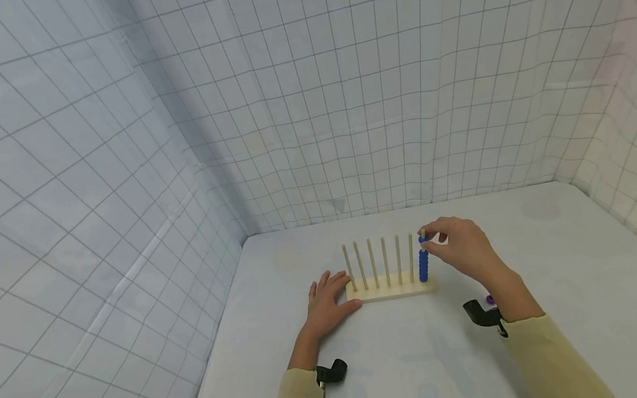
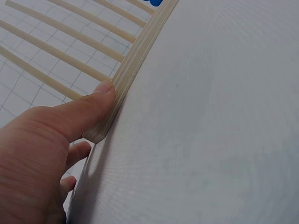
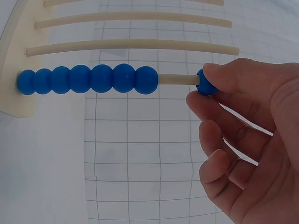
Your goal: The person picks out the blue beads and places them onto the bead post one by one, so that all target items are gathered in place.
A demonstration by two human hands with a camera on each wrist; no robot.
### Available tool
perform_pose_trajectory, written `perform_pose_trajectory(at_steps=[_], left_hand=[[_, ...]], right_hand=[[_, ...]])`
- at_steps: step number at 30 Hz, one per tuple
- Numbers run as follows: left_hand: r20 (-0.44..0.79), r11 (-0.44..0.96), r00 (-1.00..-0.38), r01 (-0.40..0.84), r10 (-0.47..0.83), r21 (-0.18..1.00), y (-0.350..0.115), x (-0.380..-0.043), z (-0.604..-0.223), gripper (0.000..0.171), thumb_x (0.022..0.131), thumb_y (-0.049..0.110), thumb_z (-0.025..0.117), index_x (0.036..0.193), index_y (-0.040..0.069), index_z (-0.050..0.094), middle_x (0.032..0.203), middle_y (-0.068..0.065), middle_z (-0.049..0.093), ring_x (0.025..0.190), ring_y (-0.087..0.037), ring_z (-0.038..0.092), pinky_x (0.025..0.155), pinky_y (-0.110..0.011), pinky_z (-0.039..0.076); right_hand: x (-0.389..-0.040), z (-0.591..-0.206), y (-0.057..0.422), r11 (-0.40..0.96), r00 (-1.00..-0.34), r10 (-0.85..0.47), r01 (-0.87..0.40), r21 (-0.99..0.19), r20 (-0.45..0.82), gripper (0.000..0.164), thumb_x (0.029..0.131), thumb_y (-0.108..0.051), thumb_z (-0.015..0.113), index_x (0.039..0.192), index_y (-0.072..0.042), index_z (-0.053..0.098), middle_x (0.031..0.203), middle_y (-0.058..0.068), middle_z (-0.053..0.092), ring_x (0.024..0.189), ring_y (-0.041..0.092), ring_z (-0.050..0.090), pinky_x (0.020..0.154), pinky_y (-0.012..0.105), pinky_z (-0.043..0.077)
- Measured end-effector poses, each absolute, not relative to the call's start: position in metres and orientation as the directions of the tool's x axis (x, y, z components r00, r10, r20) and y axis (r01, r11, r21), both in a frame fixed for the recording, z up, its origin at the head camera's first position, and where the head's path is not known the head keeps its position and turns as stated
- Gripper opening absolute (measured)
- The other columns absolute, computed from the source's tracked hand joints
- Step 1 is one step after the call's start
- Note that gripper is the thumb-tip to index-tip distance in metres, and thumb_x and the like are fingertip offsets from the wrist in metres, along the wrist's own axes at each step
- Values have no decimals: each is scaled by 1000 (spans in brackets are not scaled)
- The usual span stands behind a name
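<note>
A pale wooden peg stand [image 1: 391, 290] has a row of several upright rods. Blue beads [image 3: 102, 78] are stacked at the bottom of its rightmost rod. Higher on the same rod, my right hand [image 1: 463, 247] pinches a single blue bead [image 3: 205, 83] between thumb and fingers. A bare stretch of rod separates this bead from the stack, and the rod's tip is inside or just past it. My left hand [image 1: 328, 306] holds the stand's left end, thumb [image 2: 100, 95] against the front edge and fingers towards the back. The index finger is hidden in the left wrist view.
A purple bead [image 1: 490, 300] lies on the white table [image 1: 419, 364], partly behind the right wrist. Black wrist mounts [image 1: 333, 370] sit on both arms. Grid-patterned white curtains [image 1: 311, 101] enclose the table at the back and sides.
</note>
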State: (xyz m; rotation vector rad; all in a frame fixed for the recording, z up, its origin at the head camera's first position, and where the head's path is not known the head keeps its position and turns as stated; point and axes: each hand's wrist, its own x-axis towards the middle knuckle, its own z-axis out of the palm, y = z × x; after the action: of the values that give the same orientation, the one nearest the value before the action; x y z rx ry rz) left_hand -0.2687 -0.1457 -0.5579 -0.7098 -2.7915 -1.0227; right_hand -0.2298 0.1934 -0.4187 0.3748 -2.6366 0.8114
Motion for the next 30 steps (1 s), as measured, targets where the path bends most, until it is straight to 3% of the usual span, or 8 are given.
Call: perform_pose_trajectory(at_steps=[30], left_hand=[[224, 672, -890, 449, 398, 588, -146, -266, -554, 63, 90, 51, 72, 143, 19, 58, 153, -3, 46, 151, -35, 19, 117, -63, 3]], right_hand=[[-231, -433, 192, 805, -911, -148, -337, -488, 385, 19, 88, -17, 79, 106, -13, 77, 105, 4, 73, 85, 21, 61, 63, 33, 48]])
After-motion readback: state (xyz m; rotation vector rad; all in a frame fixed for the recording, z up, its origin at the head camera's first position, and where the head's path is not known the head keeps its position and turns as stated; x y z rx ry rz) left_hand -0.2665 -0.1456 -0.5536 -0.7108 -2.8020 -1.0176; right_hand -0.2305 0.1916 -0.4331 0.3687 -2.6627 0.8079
